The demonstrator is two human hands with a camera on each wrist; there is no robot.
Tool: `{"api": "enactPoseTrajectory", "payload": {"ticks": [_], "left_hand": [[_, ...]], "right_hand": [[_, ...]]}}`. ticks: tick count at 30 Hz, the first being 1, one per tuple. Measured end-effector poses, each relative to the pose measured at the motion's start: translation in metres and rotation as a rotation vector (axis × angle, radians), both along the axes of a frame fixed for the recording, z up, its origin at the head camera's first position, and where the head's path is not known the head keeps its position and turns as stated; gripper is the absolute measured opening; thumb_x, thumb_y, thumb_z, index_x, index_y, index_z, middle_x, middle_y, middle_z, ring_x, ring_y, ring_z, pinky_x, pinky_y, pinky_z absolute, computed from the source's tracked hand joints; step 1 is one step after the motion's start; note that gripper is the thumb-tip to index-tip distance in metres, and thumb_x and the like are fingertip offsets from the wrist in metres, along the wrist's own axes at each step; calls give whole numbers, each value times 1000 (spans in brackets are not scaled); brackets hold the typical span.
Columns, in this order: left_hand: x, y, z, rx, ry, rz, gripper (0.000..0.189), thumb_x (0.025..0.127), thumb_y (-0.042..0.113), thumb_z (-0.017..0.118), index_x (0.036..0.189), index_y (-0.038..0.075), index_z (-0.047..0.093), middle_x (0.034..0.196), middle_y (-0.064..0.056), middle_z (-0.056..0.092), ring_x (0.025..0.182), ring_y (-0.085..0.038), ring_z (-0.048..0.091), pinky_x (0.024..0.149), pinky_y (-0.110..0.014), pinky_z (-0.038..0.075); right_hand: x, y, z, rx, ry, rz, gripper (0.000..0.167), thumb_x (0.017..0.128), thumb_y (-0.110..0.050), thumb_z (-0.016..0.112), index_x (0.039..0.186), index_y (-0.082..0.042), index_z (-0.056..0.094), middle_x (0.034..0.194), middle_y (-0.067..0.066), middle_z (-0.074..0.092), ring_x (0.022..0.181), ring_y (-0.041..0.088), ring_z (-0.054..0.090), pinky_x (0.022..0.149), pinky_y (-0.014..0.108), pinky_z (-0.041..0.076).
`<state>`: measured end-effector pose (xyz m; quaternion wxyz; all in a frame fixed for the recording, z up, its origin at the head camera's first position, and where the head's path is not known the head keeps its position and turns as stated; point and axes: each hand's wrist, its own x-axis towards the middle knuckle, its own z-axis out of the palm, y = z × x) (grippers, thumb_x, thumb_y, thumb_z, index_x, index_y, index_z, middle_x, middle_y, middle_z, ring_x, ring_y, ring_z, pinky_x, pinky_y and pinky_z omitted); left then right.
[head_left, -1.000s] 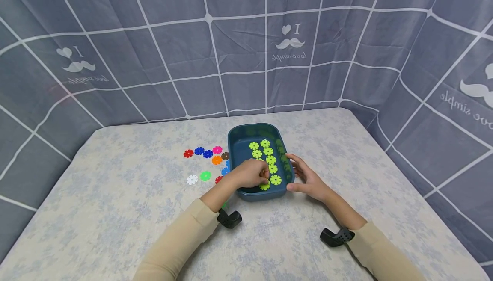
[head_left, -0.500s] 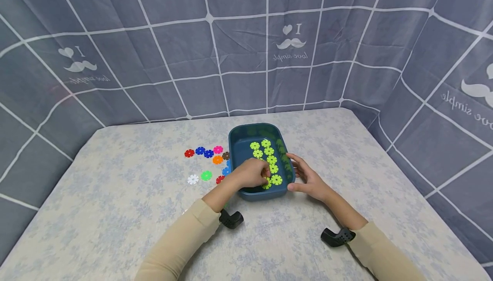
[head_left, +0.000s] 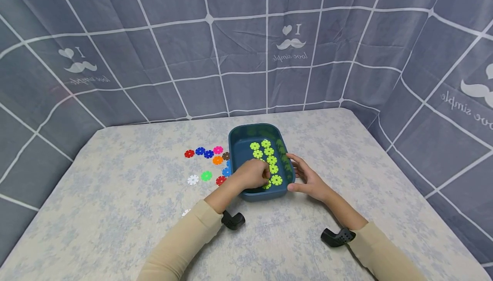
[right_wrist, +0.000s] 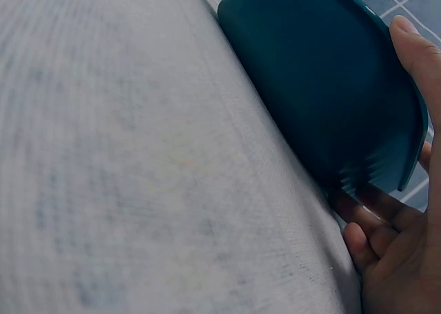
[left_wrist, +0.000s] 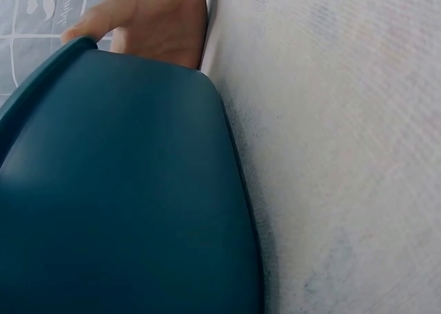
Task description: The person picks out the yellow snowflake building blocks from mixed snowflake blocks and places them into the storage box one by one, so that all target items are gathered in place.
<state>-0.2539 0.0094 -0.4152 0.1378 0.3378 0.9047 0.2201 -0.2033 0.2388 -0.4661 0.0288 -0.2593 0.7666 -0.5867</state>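
Note:
A dark teal plastic tub [head_left: 262, 196] stands on the table with several yellow-green snowflake discs [head_left: 271, 160] lying flat inside, roughly in two columns. Reaching over the near left rim, my left hand [head_left: 251, 174] has its fingers curled down at a yellow-green disc [head_left: 267, 184] near the tub's front; the fingertips partly cover it. My right hand [head_left: 311, 183] holds the tub's right side. In the right wrist view its thumb [right_wrist: 412, 45] lies at the rim and its other fingers touch the outer wall. The left wrist view shows the tub's outer wall [left_wrist: 131, 176] and the right hand [left_wrist: 162, 25].
Left of the tub lie loose discs: red [head_left: 189, 153], blue [head_left: 208, 154], pink [head_left: 218, 149], orange [head_left: 217, 160], green [head_left: 206, 175] and white [head_left: 193, 180]. Another white disc [head_left: 186, 212] shows beside the left sleeve. A grey-blue curtain [head_left: 242, 50] hangs behind the table [head_left: 115, 195].
The disc under my left fingertips has shifted slightly to the right and is more covered. My left forearm has edged right, uncovering a white disc. The right hand stays in place.

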Motion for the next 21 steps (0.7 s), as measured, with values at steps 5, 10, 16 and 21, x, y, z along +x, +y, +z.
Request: {"api": "enactPoseTrajectory", "payload": {"ticks": [5, 10, 16, 21], "left_hand": [[-1, -2, 1, 63, 1, -5, 7, 89, 9, 69, 82, 9, 67, 70, 4, 59, 65, -11, 54, 65, -25, 45], [-3, -6, 3, 169, -38, 5, 10, 93, 10, 63, 84, 8, 67, 69, 3, 61, 59, -10, 55, 60, -24, 45], [-3, -15, 10, 257, -12, 45, 9, 94, 11, 63, 88, 7, 67, 77, 3, 62, 65, -10, 55, 61, -24, 46], [-5, -31, 21, 293, 25, 98, 9, 94, 15, 65, 88, 10, 67, 77, 3, 61, 68, -12, 56, 64, -26, 47]], "right_hand": [[-1, -1, -2, -3, 1, -1, 88, 89, -33, 72, 155, -11, 20, 149, 30, 28, 128, 46, 39, 98, 25, 38], [-2, -1, -3, -11, 4, 7, 88, 89, -34, 72, 155, -11, 19, 149, 31, 27, 129, 47, 38, 98, 25, 39], [-3, 0, -5, -8, 13, 10, 88, 89, -33, 72, 155, -11, 19, 149, 30, 29, 128, 45, 40, 98, 26, 39], [-2, 3, -6, -22, 9, 18, 87, 90, -29, 70, 155, -8, 16, 148, 31, 30, 125, 47, 43, 98, 28, 41]]}}
